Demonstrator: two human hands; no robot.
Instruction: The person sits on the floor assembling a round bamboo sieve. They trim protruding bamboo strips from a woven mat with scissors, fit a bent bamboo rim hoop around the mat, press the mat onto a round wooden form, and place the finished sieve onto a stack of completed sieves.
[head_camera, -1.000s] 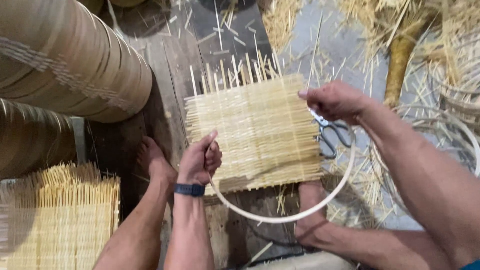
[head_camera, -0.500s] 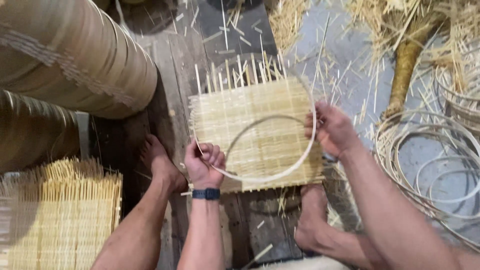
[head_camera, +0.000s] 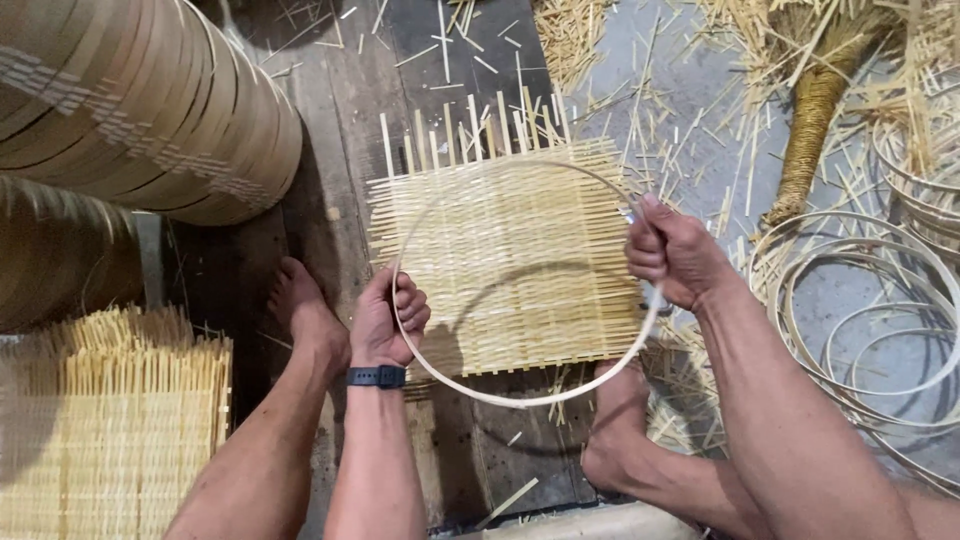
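Both hands clamped on bamboo hoop (head_camera: 520, 398) | left hand (head_camera: 388, 322), right hand (head_camera: 672, 252) | hoop over woven bamboo mat (head_camera: 505, 265) | mat woven, hoop unattached, edges untrimmed

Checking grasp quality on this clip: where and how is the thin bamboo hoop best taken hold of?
Grip the bamboo hoop at two opposite points of its rim, coming in from the left and right sides, as the left hand and right hand do now. The strip is thin and springy, so opposed grips probably keep the ring round over the woven mat.
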